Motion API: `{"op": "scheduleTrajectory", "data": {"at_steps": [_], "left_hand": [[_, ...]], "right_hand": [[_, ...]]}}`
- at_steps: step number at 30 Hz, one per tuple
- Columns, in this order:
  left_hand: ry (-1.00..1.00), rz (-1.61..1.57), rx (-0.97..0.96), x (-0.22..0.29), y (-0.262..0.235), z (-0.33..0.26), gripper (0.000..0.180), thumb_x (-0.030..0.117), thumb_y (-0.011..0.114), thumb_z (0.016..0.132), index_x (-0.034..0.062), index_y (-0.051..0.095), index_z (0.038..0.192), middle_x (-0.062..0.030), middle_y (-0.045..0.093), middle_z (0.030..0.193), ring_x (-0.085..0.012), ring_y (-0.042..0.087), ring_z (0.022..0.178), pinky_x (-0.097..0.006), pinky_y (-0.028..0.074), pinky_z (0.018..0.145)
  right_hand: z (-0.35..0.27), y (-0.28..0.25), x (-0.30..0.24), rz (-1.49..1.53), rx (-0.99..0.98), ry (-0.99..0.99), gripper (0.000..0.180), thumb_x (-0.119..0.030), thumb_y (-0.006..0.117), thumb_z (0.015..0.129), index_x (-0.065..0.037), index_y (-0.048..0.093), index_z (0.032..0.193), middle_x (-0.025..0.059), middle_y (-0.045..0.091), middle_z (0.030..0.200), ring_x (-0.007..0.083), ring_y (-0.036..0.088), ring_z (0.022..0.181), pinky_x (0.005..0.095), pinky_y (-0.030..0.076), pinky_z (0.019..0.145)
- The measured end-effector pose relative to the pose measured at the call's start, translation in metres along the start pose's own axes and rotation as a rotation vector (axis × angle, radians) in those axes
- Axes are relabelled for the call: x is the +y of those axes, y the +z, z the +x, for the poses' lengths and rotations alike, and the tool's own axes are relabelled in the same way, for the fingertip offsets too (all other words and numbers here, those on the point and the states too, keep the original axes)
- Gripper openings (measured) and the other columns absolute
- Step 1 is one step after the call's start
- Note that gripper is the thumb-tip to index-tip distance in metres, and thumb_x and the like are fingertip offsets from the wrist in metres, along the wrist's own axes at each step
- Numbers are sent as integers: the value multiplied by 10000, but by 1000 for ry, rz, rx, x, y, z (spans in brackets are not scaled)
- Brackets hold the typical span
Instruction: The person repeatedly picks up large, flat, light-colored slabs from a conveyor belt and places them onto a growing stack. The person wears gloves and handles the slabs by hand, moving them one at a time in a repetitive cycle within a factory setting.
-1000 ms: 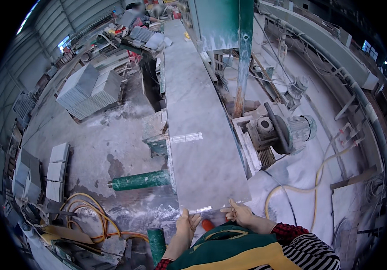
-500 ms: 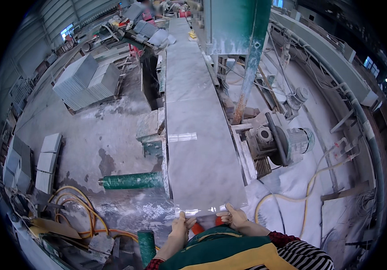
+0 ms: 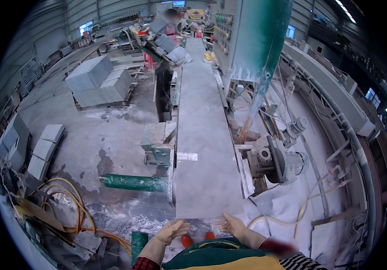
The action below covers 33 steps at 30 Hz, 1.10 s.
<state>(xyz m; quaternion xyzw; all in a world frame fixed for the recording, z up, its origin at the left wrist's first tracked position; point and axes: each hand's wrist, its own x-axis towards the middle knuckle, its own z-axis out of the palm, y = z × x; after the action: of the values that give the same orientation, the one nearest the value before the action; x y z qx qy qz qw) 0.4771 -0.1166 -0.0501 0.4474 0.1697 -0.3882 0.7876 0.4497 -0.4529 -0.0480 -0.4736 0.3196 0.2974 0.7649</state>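
Head view looks down along a long grey stone slab [image 3: 204,148] lying flat on a narrow machine surface that runs away from the person. Both hands sit at the slab's near end: the left hand [image 3: 172,230] and the right hand [image 3: 232,224] are gloved, fingers spread wide and flat, gripping nothing, fingertips at or just short of the slab's near edge; whether they touch it I cannot tell. Between the hands, red shoe tips [image 3: 197,238] show below. A green roller [image 3: 135,182] sticks out to the left of the slab, just beside its lower part. An electric motor [image 3: 279,163] sits close to the slab's right edge. Yellow hoses [image 3: 65,204] coil on the dusty floor at left, and stacked grey slabs [image 3: 98,81] lie well apart, further back.
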Motion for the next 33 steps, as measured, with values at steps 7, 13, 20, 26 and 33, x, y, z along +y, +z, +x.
{"op": "scheduleTrajectory", "data": {"at_steps": [7, 13, 20, 26, 33], "left_hand": [[211, -88, 456, -45, -55, -32, 434, 335, 708, 1003, 5, 610, 1267, -154, 727, 1183, -215, 724, 998, -314, 604, 853], [349, -285, 680, -69, -67, -88, 330, 308, 681, 1016, 52, 644, 1219, -127, 742, 1105, -177, 728, 910, -286, 604, 769], [439, -359, 859, -119, -69, -117, 415, 340, 666, 1021, -3, 635, 1252, -131, 728, 1150, -203, 719, 980, -312, 595, 835], [552, -380, 935, -154, -17, -133, 465, 372, 633, 1024, -11, 602, 1285, -159, 701, 1235, -243, 693, 1129, -360, 551, 989], [444, -499, 1165, -210, 65, -161, 476, 343, 612, 1023, -48, 571, 1292, -178, 666, 1308, -285, 684, 1161, -361, 548, 1005]], "right_hand": [[8, 4, 16, -365, -159, 72, 484, -391, 579, 1066, 11, 645, 1328, 149, 743, 1196, 139, 672, 858, 268, 566, 811], [-13, 87, -23, -721, -409, -274, 365, -256, 600, 1064, 43, 675, 1258, 137, 749, 1127, 167, 687, 917, 306, 551, 793], [-2, 181, -58, -1459, -482, -1413, 310, -92, 606, 918, 28, 645, 1201, 196, 689, 1095, 368, 646, 969, 418, 512, 882], [38, 185, -61, -1604, -472, -1796, 373, -72, 598, 850, 17, 584, 1213, 199, 627, 1171, 391, 576, 1097, 489, 444, 1004], [61, 169, -62, -1572, -480, -1736, 356, -99, 594, 862, 3, 607, 1203, 182, 629, 1195, 369, 570, 1105, 490, 440, 1013]]}}
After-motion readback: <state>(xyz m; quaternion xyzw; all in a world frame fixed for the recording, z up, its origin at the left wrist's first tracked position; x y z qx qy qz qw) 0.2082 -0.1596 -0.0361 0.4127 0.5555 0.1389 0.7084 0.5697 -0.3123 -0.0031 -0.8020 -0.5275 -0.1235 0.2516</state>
